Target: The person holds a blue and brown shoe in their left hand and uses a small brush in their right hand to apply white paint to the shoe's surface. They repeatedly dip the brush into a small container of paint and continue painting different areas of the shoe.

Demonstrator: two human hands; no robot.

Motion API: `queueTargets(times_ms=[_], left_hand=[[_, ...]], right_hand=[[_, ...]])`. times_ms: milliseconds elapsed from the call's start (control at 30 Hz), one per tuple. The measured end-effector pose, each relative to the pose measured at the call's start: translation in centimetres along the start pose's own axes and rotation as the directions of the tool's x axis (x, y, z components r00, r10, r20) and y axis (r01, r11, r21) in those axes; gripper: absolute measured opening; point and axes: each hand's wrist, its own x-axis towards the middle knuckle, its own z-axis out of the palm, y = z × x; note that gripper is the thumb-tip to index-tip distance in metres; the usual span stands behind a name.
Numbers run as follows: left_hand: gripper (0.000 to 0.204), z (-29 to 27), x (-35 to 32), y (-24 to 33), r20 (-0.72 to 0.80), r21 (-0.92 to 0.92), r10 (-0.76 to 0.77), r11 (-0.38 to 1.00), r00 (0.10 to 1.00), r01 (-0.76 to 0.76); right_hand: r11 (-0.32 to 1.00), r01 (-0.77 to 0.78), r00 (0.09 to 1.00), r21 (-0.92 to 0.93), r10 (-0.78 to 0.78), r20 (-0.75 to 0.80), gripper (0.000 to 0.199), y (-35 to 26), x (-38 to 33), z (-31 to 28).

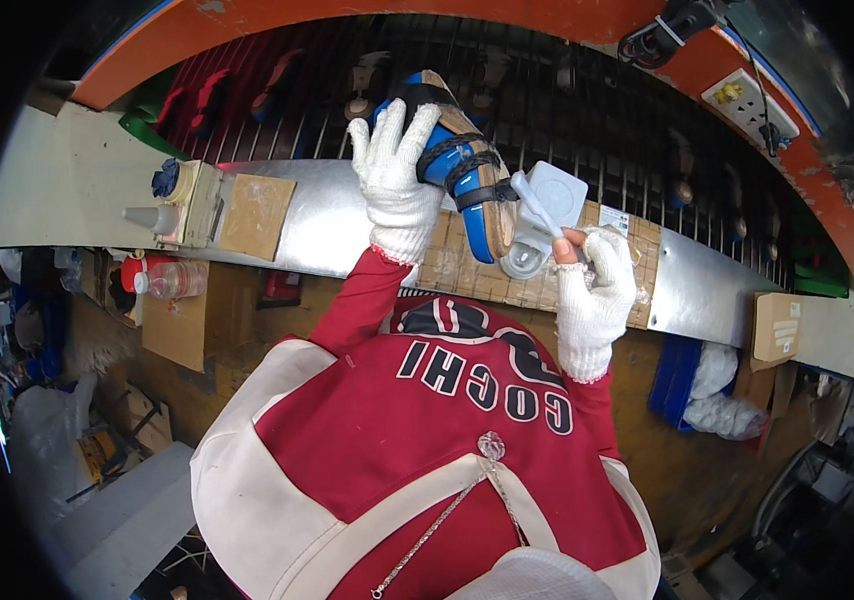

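My left hand (394,175), in a white knit glove, grips a blue shoe last (480,232) and holds it tilted above the bench. Dark braided straps (459,155) wrap the last, and a tan sole lies along its right side. In my right hand (595,290), gloved with bare fingertips showing, a slim white brush-like tool (535,205) is pinched. Its tip touches or nearly touches the sole edge near a black strap; bristles cannot be made out. Just behind the tool sits a pale square-based container (559,188). A small clear cup (524,262) stands beside the last.
Under my hands lies a cardboard sheet (637,270) on the metal bench edge. Beyond it, a rack of metal bars (332,130) carries several shoes beneath an orange frame (397,12). At left are a dispenser (187,205) and a brown board (258,217); a small carton (776,328) stands right.
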Motion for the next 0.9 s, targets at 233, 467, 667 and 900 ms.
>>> queueTargets(times_ms=[233,467,667,900], left_hand=[[0.074,-0.1,-0.3,0.1,0.084,-0.023,-0.068,0.997,0.994,0.07],[0.072,-0.1,-0.8,1.3,0.226,-0.087,-0.222,0.965,0.949,0.247],[0.082,-1.0,-1.1,2.4,0.609,-0.05,-0.447,0.803,0.655,0.594],[0.072,-3.1,0.2,3.0,0.915,-0.149,-0.252,0.518,0.317,0.843]], right_hand=[[0.993,-0.019,0.998,0.116,0.013,0.055,0.02,1.1,-0.5,0.2],[0.991,0.07,0.996,0.115,-0.076,0.045,0.02,1.6,0.1,0.3],[0.968,0.227,0.973,0.108,-0.23,0.013,0.016,2.0,2.1,0.9],[0.954,0.249,0.955,0.165,-0.27,0.118,0.018,2.5,5.2,0.8]])
